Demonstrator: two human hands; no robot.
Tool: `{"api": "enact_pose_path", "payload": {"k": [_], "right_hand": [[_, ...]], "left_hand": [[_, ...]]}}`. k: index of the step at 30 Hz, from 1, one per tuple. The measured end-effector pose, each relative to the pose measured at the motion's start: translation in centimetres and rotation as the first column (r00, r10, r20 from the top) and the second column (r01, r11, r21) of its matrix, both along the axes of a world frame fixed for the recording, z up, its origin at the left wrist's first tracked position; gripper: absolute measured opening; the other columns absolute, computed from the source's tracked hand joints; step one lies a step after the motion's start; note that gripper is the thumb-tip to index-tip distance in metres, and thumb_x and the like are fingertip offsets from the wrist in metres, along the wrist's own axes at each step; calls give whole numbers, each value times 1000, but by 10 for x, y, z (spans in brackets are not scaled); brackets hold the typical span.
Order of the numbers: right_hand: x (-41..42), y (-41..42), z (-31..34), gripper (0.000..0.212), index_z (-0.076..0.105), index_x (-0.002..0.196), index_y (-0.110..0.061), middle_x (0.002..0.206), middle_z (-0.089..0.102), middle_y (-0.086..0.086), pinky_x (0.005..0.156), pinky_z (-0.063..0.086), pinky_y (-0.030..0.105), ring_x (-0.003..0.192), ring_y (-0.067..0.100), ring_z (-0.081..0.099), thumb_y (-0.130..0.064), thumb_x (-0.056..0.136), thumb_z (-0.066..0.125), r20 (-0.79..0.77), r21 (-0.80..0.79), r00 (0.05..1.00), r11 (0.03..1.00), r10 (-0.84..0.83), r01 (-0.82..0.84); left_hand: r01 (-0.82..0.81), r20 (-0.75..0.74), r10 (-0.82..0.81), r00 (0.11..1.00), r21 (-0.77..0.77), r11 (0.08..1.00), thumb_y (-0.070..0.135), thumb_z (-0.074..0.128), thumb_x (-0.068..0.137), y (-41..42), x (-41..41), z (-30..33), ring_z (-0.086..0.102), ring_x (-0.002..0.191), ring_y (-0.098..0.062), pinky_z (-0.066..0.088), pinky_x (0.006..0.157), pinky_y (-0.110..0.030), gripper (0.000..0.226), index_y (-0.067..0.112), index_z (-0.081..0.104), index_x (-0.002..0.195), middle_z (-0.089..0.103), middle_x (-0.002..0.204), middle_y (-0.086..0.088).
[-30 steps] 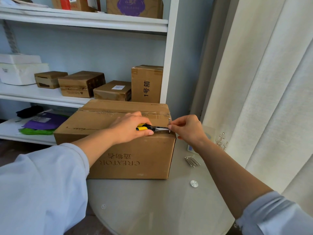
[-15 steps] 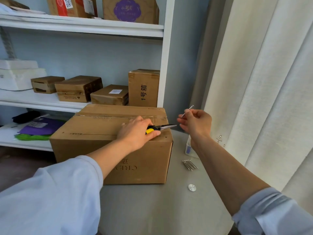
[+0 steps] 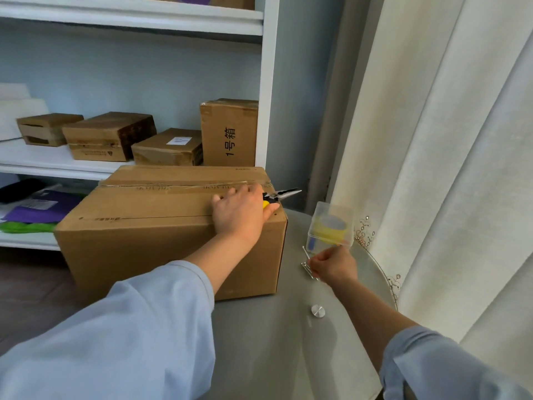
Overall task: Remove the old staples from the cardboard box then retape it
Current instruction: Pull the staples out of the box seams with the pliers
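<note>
A large brown cardboard box [image 3: 150, 226] stands on a round grey table, its top seam under clear tape. My left hand [image 3: 240, 216] rests on the box's top right corner and grips yellow-handled needle-nose pliers [image 3: 281, 195], whose jaws stick out past the box's right edge. My right hand [image 3: 333, 265] is low over the table right of the box, fingers curled, pinching a thin metal staple [image 3: 305, 252]. Its fingertips sit at a small pile of pulled metal staples [image 3: 307, 269] on the table.
A clear plastic tub [image 3: 331, 223] holding a yellow tape roll stands just behind my right hand. A round metal disc [image 3: 317, 310] lies on the table [image 3: 277, 342]. White curtain [image 3: 447, 168] hangs at right. Shelves behind hold several small cartons [image 3: 229, 131].
My right hand pulled a staple off the box's corner, lifted it, then came down to the staple pile on the table. My left hand stayed on the box with the pliers.
</note>
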State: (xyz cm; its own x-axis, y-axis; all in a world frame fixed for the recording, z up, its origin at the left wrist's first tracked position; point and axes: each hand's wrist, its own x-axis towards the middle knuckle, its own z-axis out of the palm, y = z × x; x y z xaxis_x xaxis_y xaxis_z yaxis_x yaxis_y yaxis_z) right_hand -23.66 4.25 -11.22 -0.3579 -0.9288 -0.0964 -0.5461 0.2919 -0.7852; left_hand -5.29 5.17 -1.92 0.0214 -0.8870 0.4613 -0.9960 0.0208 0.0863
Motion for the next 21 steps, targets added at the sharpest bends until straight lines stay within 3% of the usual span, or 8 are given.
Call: {"api": "enact_pose_path", "payload": {"k": [2, 10, 16, 21], "right_hand": [[0, -4, -16, 9, 67, 71, -15, 82, 72, 10, 73, 56, 33, 81, 27, 67, -23, 75, 67, -49, 62, 998, 998, 28, -25], [2, -10, -45, 37, 61, 104, -14, 106, 65, 9, 82, 49, 33, 101, 30, 62, -36, 78, 73, -171, 149, 985, 989, 31, -6], [2, -13, -51, 38, 62, 99, -14, 105, 65, 11, 82, 49, 35, 100, 33, 62, -43, 78, 74, -103, 125, 992, 989, -66, 79], [3, -16, -40, 30, 66, 76, -14, 85, 71, 10, 75, 51, 33, 82, 27, 66, -41, 87, 63, 0, 12, 999, 999, -47, 47]], "left_hand": [[10, 9, -10, 1000, 4, 1000, 62, 35, 91, -3, 1, -1, 55, 111, -22, 39, 89, -39, 54, 21, 49, 124, 59, 120, -2], [48, 31, -48, 998, -10, 999, 61, 34, 91, -4, 3, -3, 54, 113, -21, 42, 89, -40, 54, 22, 49, 125, 57, 123, -1], [23, 43, -21, 999, -38, 999, 60, 33, 92, -1, 1, -5, 55, 109, -21, 40, 86, -38, 52, 22, 50, 122, 58, 119, -1], [22, 49, -20, 999, -44, 999, 60, 33, 92, -1, 1, -6, 54, 110, -20, 40, 86, -37, 52, 22, 48, 124, 58, 120, 0]]}}
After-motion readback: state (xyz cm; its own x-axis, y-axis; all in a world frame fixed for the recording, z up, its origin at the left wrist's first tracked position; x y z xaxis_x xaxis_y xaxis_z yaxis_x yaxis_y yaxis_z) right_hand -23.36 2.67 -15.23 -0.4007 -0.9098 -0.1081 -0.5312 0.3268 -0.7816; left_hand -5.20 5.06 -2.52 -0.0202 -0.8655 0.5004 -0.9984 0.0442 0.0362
